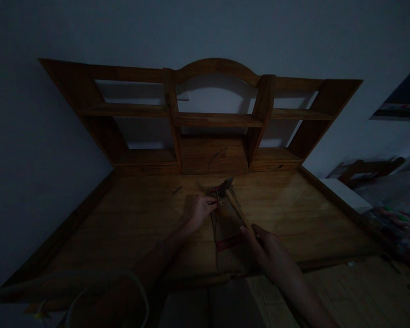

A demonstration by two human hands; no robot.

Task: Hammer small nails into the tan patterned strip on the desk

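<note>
My right hand is closed round the wooden handle of a hammer. The hammer's dark head points away from me, over the far end of a brownish woven mat with a red strip near its front. My left hand is pinched at the mat's far left corner, just below the hammer head; what its fingertips hold is too small and dark to make out. Both lie on a wooden desk.
A wooden hutch with open shelves stands at the desk's back against a pale wall. A small dark object lies left of my hands. A white cable curves at the front left. A chair and colourful clutter sit right.
</note>
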